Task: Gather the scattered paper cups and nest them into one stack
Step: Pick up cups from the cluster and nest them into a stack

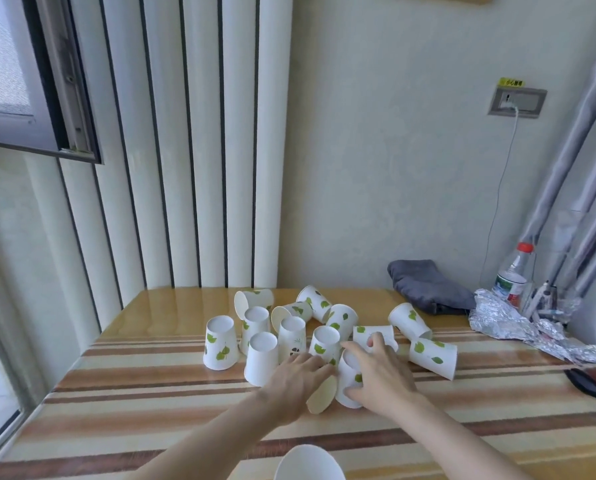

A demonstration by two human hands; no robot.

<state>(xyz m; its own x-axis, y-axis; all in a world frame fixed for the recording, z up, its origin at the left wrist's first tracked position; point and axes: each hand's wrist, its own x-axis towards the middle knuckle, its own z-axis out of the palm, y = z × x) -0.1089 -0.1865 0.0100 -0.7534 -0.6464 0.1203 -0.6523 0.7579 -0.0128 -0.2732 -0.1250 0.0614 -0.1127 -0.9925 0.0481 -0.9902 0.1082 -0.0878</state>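
Covering cup (350,382): right hand (381,372); left hand (298,382) hides grip.

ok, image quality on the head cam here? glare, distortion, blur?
Head view: daylight from the window at left, soft shadows. Glossy table shows a pale sheen on its far left part. Wide-angle bending: wall panels and curtain lean toward the edges. Cups and both hands, left and right, read a little soft; the cup at bottom edge is cut off.

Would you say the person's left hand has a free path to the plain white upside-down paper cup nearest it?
Probably yes: the left hand lies right beside the plain white upside-down paper cup, nothing between them.
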